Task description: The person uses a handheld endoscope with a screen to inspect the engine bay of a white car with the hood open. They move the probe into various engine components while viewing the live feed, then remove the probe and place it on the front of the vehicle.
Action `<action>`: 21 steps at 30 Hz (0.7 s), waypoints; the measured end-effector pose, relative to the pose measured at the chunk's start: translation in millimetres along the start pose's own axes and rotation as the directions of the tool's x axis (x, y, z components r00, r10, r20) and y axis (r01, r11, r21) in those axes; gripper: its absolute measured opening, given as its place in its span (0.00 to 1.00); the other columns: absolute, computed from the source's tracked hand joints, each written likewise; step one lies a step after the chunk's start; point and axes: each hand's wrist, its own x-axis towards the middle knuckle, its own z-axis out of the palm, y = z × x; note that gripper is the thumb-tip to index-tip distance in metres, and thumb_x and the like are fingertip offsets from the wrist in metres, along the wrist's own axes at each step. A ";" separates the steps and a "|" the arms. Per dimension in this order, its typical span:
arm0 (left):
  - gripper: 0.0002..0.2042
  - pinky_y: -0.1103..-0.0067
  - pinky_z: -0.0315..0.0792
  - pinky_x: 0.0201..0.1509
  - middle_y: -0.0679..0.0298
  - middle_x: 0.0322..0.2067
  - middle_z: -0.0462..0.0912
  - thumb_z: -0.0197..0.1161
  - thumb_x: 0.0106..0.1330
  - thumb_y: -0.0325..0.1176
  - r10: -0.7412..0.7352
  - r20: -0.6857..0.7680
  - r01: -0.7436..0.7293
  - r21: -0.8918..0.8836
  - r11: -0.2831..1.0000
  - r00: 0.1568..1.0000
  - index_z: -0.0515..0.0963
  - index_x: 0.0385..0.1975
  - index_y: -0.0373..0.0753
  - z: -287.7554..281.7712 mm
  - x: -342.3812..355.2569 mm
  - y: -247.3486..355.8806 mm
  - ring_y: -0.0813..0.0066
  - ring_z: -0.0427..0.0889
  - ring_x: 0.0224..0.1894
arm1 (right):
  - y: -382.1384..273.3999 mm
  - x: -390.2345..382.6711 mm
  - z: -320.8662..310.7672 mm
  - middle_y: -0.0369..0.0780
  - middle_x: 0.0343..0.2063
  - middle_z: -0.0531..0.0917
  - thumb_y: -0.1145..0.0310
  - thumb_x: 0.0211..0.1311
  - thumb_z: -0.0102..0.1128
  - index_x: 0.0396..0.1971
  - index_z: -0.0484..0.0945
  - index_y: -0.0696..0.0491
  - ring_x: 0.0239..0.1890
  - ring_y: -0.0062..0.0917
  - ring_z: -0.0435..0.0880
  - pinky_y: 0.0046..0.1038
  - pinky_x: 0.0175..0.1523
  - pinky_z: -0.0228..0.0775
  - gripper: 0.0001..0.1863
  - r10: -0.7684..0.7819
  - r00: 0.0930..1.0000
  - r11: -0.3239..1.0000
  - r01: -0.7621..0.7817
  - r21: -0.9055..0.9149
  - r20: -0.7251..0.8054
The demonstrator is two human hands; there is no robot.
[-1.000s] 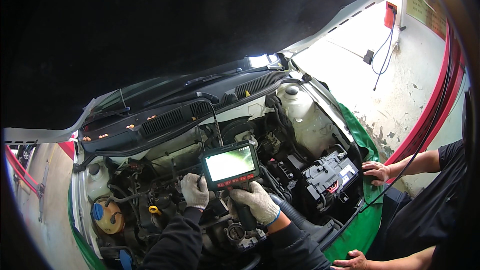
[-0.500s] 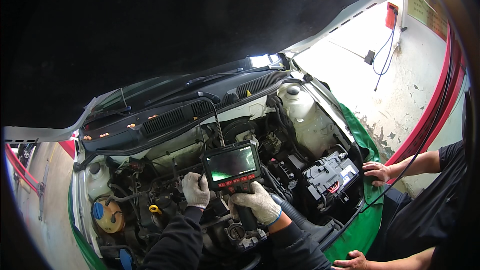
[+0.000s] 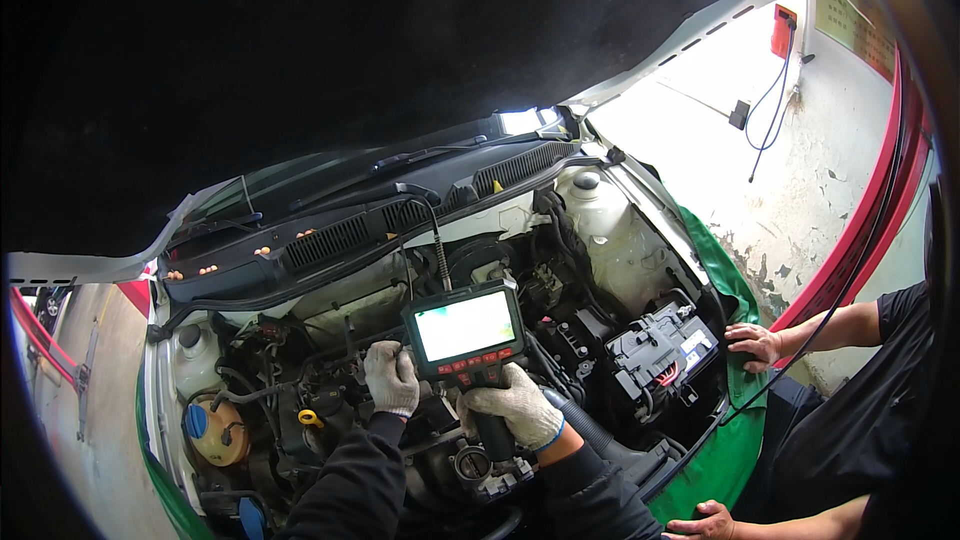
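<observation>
My right hand (image 3: 512,405), in a pale knit glove, grips the black handle of a handheld inspection scope (image 3: 462,325). Its screen glows bright white, with red buttons below. A flexible cable (image 3: 438,250) rises from the scope, arches over and runs down toward my left hand (image 3: 390,378). That gloved hand is closed around the thin cable above the engine (image 3: 315,460); the cable's tip is hidden. Near my left hand is a yellow dipstick ring (image 3: 310,419).
The raised hood (image 3: 350,40) spans the top. A battery (image 3: 660,350) sits at right, a coolant tank (image 3: 218,440) at left. A co-worker (image 3: 830,420) rests both hands on the green fender cover (image 3: 720,470). Red lift posts (image 3: 880,190) stand beside the car.
The scope's screen went from bright to mostly dark and is bright again now. My left hand's fingers have shifted very slightly; otherwise both hands and the co-worker have stayed in place.
</observation>
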 end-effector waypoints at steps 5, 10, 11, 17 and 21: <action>0.10 0.55 0.75 0.57 0.52 0.43 0.80 0.60 0.67 0.23 -0.035 -0.008 0.035 -0.004 0.999 0.999 0.76 0.47 0.39 0.6 0.2 1.1 0.46 0.81 0.49 | -0.5 -0.2 -2.6 0.41 0.29 0.88 0.72 0.69 0.67 0.47 0.83 0.61 0.31 0.24 0.87 0.28 0.41 0.82 0.12 -0.007 1.000 0.999 0.008 -0.037 0.020; 0.12 0.56 0.75 0.58 0.52 0.43 0.80 0.58 0.65 0.20 -0.053 0.004 0.053 -0.007 0.999 0.999 0.76 0.47 0.39 3.0 -0.3 -2.3 0.46 0.82 0.50 | -0.2 -0.1 -2.2 0.41 0.30 0.88 0.72 0.68 0.67 0.48 0.83 0.62 0.30 0.24 0.87 0.28 0.41 0.82 0.13 -0.019 1.000 0.999 0.019 -0.029 0.024; 0.12 0.56 0.75 0.58 0.52 0.43 0.80 0.58 0.65 0.20 -0.040 -0.001 0.040 0.008 0.999 0.999 0.76 0.47 0.39 3.5 -0.5 -3.0 0.46 0.82 0.50 | -0.7 0.0 -2.1 0.41 0.30 0.88 0.73 0.68 0.67 0.48 0.83 0.63 0.31 0.24 0.87 0.28 0.41 0.82 0.13 -0.016 1.000 0.999 0.017 -0.029 0.025; 0.14 0.55 0.75 0.58 0.52 0.43 0.80 0.59 0.64 0.19 -0.017 -0.011 0.017 0.032 0.999 1.000 0.76 0.48 0.39 4.9 -2.4 -6.1 0.45 0.81 0.50 | -4.6 -2.4 -1.4 0.41 0.30 0.88 0.74 0.67 0.67 0.49 0.83 0.63 0.32 0.24 0.87 0.28 0.42 0.82 0.14 -0.016 0.999 1.000 0.017 -0.011 0.034; 0.14 0.55 0.75 0.58 0.53 0.44 0.80 0.59 0.64 0.19 -0.016 -0.008 0.016 0.058 0.998 1.000 0.76 0.48 0.40 5.1 -3.3 -7.8 0.45 0.81 0.51 | -3.4 -2.0 -2.2 0.41 0.31 0.88 0.74 0.67 0.68 0.50 0.83 0.62 0.33 0.24 0.87 0.28 0.43 0.81 0.14 0.008 1.000 1.000 -0.008 0.005 0.029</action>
